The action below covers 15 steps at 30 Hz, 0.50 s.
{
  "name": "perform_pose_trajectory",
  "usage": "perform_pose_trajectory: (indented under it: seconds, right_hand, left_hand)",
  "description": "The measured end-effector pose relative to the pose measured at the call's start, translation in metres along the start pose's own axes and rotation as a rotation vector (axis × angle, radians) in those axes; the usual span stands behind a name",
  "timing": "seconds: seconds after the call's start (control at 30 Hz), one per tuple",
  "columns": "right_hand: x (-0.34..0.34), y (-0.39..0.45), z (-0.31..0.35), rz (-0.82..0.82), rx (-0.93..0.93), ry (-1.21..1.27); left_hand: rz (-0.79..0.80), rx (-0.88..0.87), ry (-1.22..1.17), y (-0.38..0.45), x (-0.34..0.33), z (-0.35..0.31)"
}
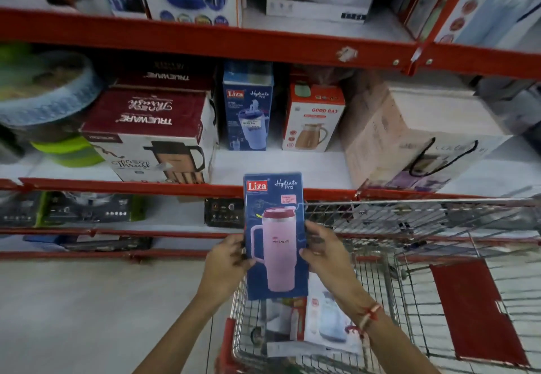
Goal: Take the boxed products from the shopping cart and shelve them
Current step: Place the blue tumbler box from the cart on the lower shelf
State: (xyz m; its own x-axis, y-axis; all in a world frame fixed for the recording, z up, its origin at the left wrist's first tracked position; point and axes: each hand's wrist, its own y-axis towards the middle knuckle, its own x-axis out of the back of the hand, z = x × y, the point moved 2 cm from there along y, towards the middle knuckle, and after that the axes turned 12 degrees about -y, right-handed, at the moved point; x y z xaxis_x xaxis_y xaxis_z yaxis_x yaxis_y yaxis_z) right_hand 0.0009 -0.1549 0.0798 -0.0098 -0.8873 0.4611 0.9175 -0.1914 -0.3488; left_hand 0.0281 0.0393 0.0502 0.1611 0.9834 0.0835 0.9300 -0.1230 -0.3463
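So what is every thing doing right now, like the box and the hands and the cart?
Blue Liza box: upright, lifted above the cart, held on both sides.
Left hand: gripping the box's left edge.
Right hand: gripping the box's right edge.
Shopping cart: more boxes lying inside.
Matching Liza box on shelf: standing upright.
Good Day box: standing upright beside it.

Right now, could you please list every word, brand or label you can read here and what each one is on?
"Liza" and "Hydrate Pro": blue box held in the left hand and right hand.
"Liza" and "Hydrate Pro": blue shelf box.
"GOOD DAY": orange and white box.
"TRUEWARE", upside down: maroon box.
Price stickers, small print and the boxes in the cart: too blurred to read.
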Motion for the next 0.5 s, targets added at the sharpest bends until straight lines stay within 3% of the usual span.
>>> perform_pose_trajectory:
  seconds: [0.23, 0.5]
  right_hand:
    - [-0.006, 0.071, 0.074, -0.263, 0.268, -0.019]
    - [-0.041, 0.153, 0.102, -0.364, 0.242, -0.079]
  left_hand:
    - [-0.272, -0.319, 0.141, 0.072, 0.025, -0.078]
    - [-0.379, -0.229, 0.363, 0.158, 0.041, -0.087]
